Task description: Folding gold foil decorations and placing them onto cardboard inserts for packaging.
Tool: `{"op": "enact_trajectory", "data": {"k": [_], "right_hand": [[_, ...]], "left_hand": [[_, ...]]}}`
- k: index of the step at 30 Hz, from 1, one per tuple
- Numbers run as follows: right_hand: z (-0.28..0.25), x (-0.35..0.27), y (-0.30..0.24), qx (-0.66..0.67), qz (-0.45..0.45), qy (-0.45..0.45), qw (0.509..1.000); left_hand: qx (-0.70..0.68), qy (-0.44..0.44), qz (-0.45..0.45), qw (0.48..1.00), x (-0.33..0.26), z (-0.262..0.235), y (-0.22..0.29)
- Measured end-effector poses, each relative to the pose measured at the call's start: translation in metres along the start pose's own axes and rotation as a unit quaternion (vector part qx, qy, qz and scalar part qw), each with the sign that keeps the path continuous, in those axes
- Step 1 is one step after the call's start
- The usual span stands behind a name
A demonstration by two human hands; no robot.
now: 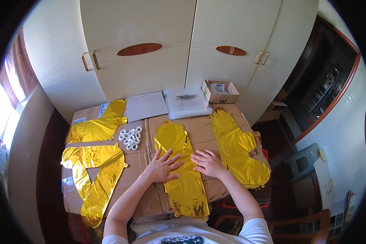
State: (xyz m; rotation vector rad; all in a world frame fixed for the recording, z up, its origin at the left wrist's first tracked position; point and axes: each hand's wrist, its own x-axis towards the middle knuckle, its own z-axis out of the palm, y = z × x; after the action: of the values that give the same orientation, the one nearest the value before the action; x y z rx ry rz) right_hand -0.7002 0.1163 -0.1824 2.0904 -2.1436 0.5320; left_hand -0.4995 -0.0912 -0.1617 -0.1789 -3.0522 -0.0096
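A long gold foil balloon [186, 195], flat and uninflated, lies lengthwise before me on the cardboard. My left hand [163, 166] rests on its left edge with the fingers spread. Across from it, my right hand [208, 162] touches the right edge, fingers also stretched out. More flat gold foil balloons lie to both sides: one at the far left [99, 127], an angular one at the near left [103, 164], and one on the right [238, 150]. Between the left ones and the middle one sits a cluster of small white rings [131, 138], perhaps rolls of ribbon or tape.
Cardboard [144, 199] covers the table. Along the back are a grey-white sheet [146, 106], a stack of clear plastic bags [187, 103] and a small open carton [221, 92]. White cabinets [138, 24] stand behind. A wooden chair [303, 227] and a grey stool [305, 162] are at the right.
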Motion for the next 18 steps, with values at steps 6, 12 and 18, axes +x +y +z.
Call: {"op": "enact_trajectory", "data": {"k": [6, 12, 18], "right_hand": [[0.004, -0.002, 0.003, -0.012, 0.009, -0.015, 1.0], [0.004, 0.0, -0.002, 0.018, 0.028, 0.0, 0.999], [0.005, -0.002, 0.002, -0.002, 0.012, -0.017, 1.0]], "left_hand": [[-0.105, 0.045, 0.029, 0.993, 0.035, -0.007, 0.014], [-0.084, 0.06, -0.005, 0.995, 0.066, 0.005, 0.017], [-0.009, 0.066, -0.034, 0.997, 0.08, 0.008, 0.007]]}}
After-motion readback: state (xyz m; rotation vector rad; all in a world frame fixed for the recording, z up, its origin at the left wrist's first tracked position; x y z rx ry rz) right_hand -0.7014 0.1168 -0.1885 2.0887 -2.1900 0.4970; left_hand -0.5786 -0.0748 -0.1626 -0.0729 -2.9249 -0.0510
